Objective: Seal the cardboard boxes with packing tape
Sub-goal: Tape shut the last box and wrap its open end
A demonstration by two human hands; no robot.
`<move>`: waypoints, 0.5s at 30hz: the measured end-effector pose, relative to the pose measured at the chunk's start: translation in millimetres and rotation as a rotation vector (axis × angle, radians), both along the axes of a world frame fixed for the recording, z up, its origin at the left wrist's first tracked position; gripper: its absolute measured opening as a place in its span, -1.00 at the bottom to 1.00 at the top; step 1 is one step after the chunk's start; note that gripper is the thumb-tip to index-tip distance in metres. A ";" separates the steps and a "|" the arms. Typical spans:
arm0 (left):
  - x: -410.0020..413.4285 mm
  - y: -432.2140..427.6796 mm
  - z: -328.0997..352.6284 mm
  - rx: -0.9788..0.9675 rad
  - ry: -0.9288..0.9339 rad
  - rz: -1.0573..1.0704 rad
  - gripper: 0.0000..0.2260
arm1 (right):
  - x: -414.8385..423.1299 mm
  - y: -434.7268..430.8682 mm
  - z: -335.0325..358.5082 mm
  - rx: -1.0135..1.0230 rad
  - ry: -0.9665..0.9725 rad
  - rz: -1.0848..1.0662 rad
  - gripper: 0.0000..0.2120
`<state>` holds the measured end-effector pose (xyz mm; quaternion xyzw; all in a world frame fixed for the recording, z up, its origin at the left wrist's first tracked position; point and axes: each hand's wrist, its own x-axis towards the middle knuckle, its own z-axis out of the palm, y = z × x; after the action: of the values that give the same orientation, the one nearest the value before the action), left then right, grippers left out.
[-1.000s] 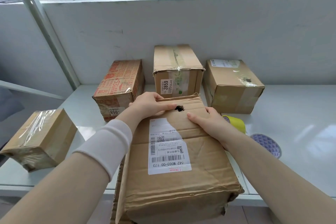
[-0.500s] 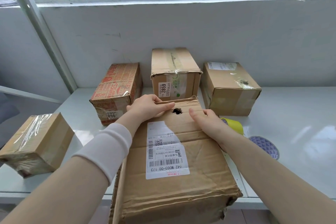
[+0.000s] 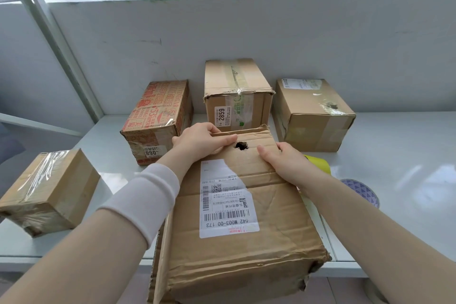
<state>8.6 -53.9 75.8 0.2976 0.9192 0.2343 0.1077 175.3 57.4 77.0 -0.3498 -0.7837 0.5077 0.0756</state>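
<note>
A big crumpled cardboard box [image 3: 237, 249] with a white shipping label and a small hole near its far edge stands at the table's front edge, overhanging it. My left hand [image 3: 199, 140] grips the box's far left edge, fingers curled over the top flap. My right hand [image 3: 281, 163] lies flat on the top to the right of the hole, fingers straight. A yellow tape roll [image 3: 318, 164] peeks out just behind my right wrist, mostly hidden.
Along the grey wall stand a red-printed box [image 3: 158, 118], a taped box marked 2859 [image 3: 237, 96] and a brown box [image 3: 313, 113]. A plastic-wrapped box [image 3: 47, 190] sits at the left table edge. A purple patterned disc [image 3: 362, 191] lies at right on the white table [image 3: 394, 155].
Both hands stay on the box's far end; my right hand has slid slightly along the top. The view shifted a little downward.
</note>
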 end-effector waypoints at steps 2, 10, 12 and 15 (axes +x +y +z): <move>-0.9 -8.5 3.7 0.020 -0.091 -0.054 -0.46 | 6.4 -2.7 0.0 -0.028 0.001 0.044 -0.42; -5.5 -8.4 -1.1 0.034 -0.114 -0.076 -0.55 | 8.3 -9.6 -6.5 -0.109 0.094 0.026 -0.53; -7.5 -6.6 -2.9 0.037 -0.116 -0.072 -0.59 | 6.5 -8.6 -8.4 -0.078 0.098 0.027 -0.55; -7.7 -5.7 -4.9 0.040 -0.104 -0.068 -0.61 | 5.0 -7.8 -9.6 -0.069 0.107 0.031 -0.58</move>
<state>0.9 -59.6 70.9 0.3179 0.8970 0.2639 0.1573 180.3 49.6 67.3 -0.3125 -0.7657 0.5537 0.0975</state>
